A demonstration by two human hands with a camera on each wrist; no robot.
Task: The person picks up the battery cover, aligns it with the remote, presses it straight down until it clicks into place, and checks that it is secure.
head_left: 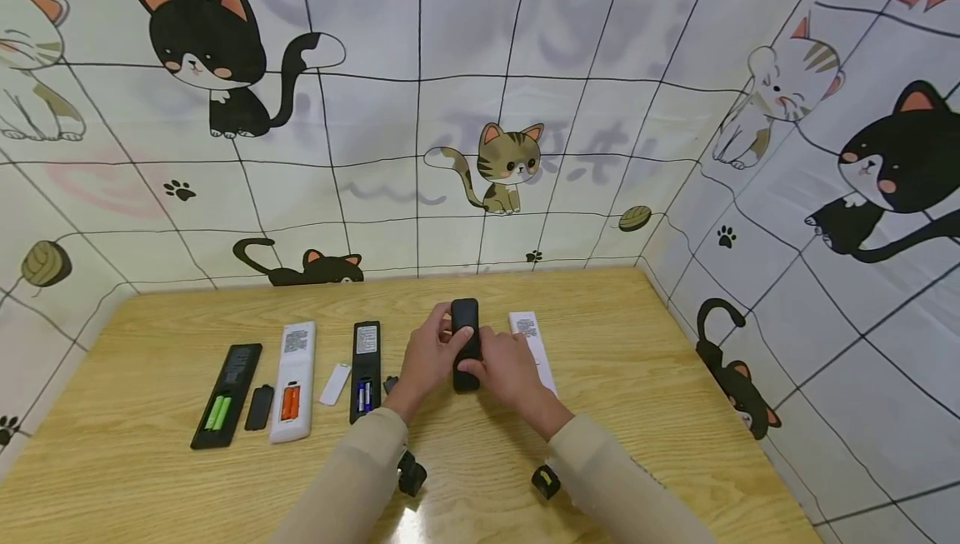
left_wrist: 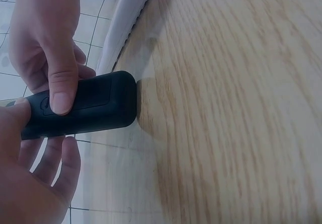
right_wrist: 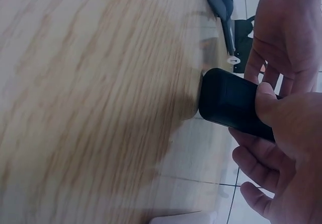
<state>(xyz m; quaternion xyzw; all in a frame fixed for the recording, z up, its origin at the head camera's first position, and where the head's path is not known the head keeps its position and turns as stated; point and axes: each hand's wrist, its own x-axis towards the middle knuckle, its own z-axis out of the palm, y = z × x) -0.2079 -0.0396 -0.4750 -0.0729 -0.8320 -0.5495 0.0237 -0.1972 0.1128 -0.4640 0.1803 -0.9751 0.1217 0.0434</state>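
Note:
Both hands hold a black remote control (head_left: 465, 312), tilted up with its lower end at the tabletop in the wrist views. My left hand (head_left: 429, 354) grips it from the left, thumb across its face. From the right, my right hand (head_left: 510, 365) grips it lower down, thumb on its face. In the left wrist view that thumb lies on a battery cover (left_wrist: 95, 94) outlined on the remote, beside a small mark. Fingers of both hands curl behind the remote and are partly hidden. A white remote (head_left: 534, 336) lies partly behind my right hand.
To the left lie a black remote (head_left: 238, 369) with green batteries, a black battery cover (head_left: 259, 407), a white remote (head_left: 297, 344) with orange batteries, a white cover (head_left: 334, 384) and a black remote (head_left: 367, 361) with blue batteries. A small dark piece (head_left: 390, 383) sits by my left wrist.

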